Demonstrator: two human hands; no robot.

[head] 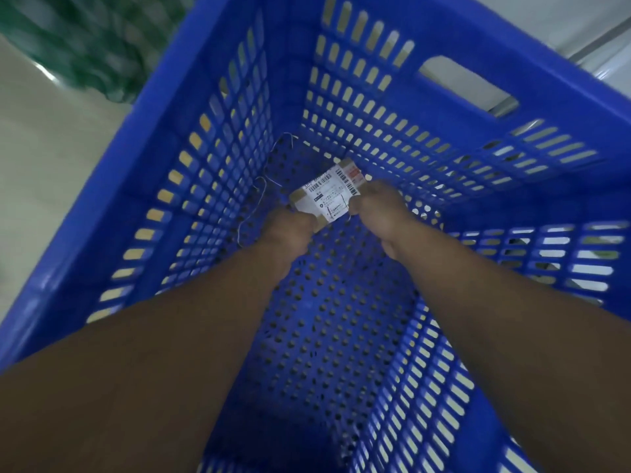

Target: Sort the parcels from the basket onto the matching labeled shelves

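I look down into a deep blue plastic basket with slotted walls and a perforated floor. Near its far end lies a small brown cardboard parcel with a white shipping label and barcodes on top. Both my arms reach down to it. My left hand grips the parcel's near left corner. My right hand grips its right edge, fingers curled over the label. No other parcel shows in the basket.
A thin loose white thread lies on the basket floor to the left of the parcel. A green mesh sack sits on the pale floor outside the basket at the upper left. A grey frame shows beyond the far right wall.
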